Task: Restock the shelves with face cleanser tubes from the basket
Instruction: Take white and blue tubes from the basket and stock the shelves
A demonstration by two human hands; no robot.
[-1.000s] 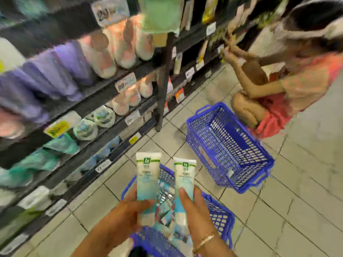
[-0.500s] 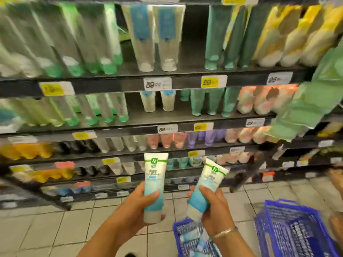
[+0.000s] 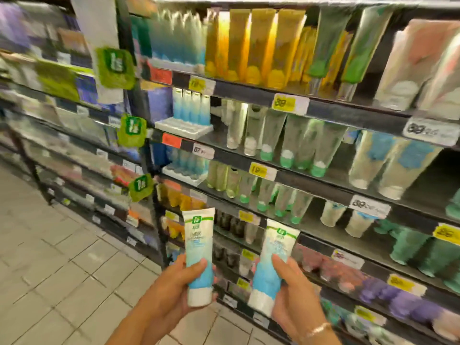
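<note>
Hands low in the frame each grasp one white and blue plastic cleanser tube with cap down, the left hand (image 3: 174, 290) its upright tube (image 3: 199, 255) at lower centre, the right hand (image 3: 293, 295) a slightly tilted tube (image 3: 271, 265) just beside, before dark metal shelves (image 3: 323, 185) of blurred tubes.

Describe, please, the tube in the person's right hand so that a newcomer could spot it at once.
Start at the dark shelving filled with rows of tubes, then drop to the two hands held up in front of its lower shelves. The right hand grips a white and light-blue tube, cap down, with a green logo near its top. Unlike the upright tube in the left hand, it leans to the right.
</note>
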